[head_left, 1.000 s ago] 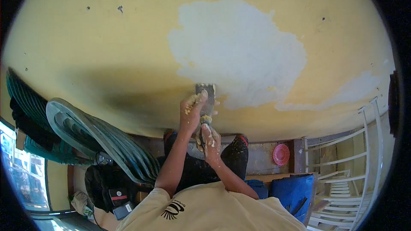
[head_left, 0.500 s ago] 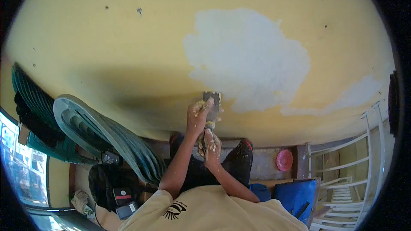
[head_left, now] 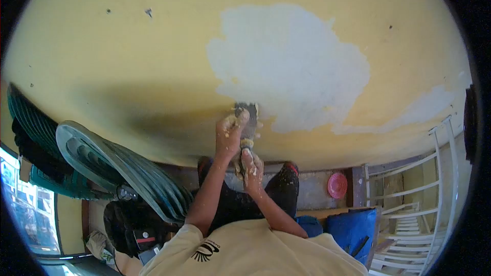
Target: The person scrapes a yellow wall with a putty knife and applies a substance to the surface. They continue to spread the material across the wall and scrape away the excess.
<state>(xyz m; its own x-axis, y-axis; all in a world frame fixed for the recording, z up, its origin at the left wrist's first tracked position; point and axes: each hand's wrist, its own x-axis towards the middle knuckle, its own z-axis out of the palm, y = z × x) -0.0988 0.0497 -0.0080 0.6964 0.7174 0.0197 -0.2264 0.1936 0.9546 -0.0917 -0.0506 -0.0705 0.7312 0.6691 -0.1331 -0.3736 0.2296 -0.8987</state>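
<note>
A scraper (head_left: 248, 117) with a flat dark blade is held upright in front of the yellow wall (head_left: 169, 56), its top edge near the lower border of a pale bare patch (head_left: 291, 66). My right hand (head_left: 252, 171) is closed around its handle below the blade. Against the left side of the blade rests my left hand (head_left: 230, 130), its thumb pressed on the blade face and its fingers curled. Crumbly yellowish flakes stick to both hands and to the blade.
Stacked green plastic chairs (head_left: 123, 168) lean at the left, near a black bag (head_left: 120, 227). A pink basin (head_left: 337, 185) lies on the floor at the right, near a blue cover (head_left: 350, 232) and a white metal rack (head_left: 409, 194).
Both hands and the scraper have shifted slightly left and up in view. The camera view has also moved a little, and the wall patch appears further left.
</note>
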